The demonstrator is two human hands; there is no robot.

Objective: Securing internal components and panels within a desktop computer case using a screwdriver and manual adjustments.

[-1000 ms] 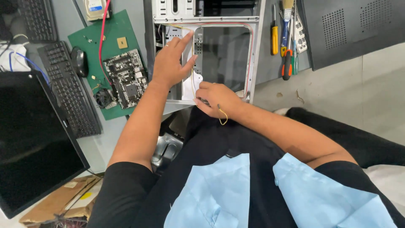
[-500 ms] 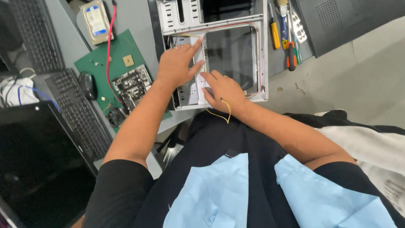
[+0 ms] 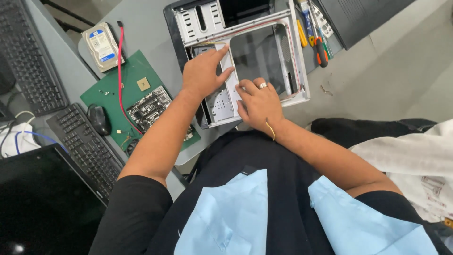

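Your left hand (image 3: 202,73) lies flat inside the open computer case (image 3: 245,56), fingers spread apart and pressing on the pale metal panel (image 3: 231,89) near its upper end. Your right hand (image 3: 258,101) rests on the same panel lower down, fingers loosely curled with the tips touching the metal; neither hand is clamped on anything. The case lies on its side on a grey desk (image 3: 151,33), at the edge nearest you.

Left of the case, a green mat (image 3: 125,82) carries a motherboard (image 3: 150,106) and a red cable (image 3: 119,71). A hard drive (image 3: 100,46) sits just beyond the mat. A mouse (image 3: 99,119) and a black keyboard (image 3: 85,148) lie further left, with a dark monitor (image 3: 42,203) nearest you. Screwdrivers (image 3: 314,38) lie right of the case. The floor (image 3: 391,71) beyond is pale grey.
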